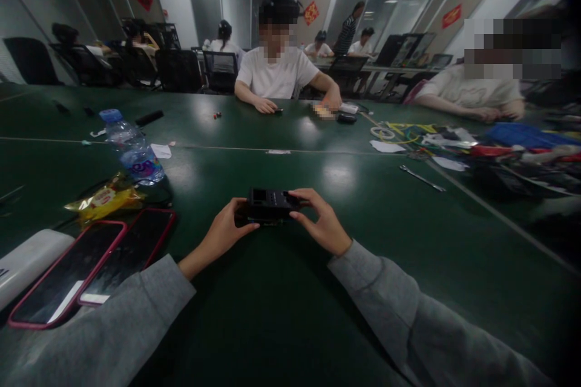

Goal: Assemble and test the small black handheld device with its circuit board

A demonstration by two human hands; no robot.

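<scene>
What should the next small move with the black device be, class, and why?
Perhaps tilt the black device slightly: its dark details are hard to make out, and with the left hand gripping its left end and the right hand its right end, it should turn steadily.

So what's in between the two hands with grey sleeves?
In the head view, a black box is between the left hand and the right hand, which hold its ends.
</scene>
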